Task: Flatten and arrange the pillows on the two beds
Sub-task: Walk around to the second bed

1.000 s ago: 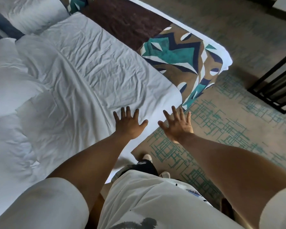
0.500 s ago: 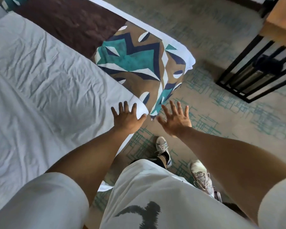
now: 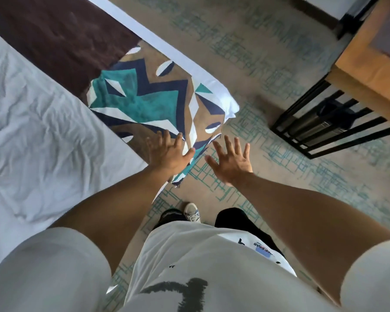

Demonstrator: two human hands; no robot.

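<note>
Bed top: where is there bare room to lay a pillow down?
The wrinkled white sheet, between the patterned bed runner and the near bed edge, is bare. The foot corner is crowded: the left hand is over the runner there.

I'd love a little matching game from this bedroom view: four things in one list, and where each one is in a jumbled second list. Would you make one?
Things:
1. left hand
2. right hand
3. patterned bed runner
4. black metal rack

Places:
A. on the carpet under the wooden table, at the right
B. draped across the foot of the bed, hanging over its side
C. open, in front of the runner's hanging corner
D. open, over the carpet beside the bed

Pairs: 1-C, 2-D, 3-B, 4-A
</note>
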